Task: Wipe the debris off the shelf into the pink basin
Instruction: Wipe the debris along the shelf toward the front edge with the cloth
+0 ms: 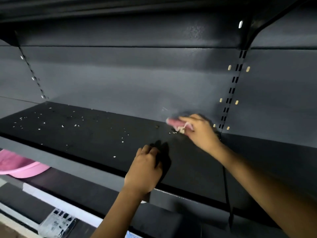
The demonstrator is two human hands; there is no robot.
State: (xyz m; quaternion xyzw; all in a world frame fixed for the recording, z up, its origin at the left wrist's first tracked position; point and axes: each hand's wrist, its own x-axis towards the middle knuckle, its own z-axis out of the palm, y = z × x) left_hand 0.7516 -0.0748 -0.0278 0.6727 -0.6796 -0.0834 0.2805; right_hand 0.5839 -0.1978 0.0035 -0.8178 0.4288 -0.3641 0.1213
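A dark shelf (96, 134) runs across the view, dotted with small white debris (75, 125), thickest at its far left. My right hand (200, 133) presses a pink cloth (174, 122) onto the shelf near the back wall at the right, with a few crumbs right beside the cloth. My left hand (145, 169) rests palm down on the shelf's front part, fingers spread, holding nothing. The pink basin (22, 167) sits lower at the far left, partly hidden under the shelf's front edge.
A grey back panel with slotted uprights (231, 93) rises behind the shelf, and another shelf hangs overhead. A black cord (227, 194) dangles down over the shelf front at the right. A printed plastic package (58, 222) lies on the lower level.
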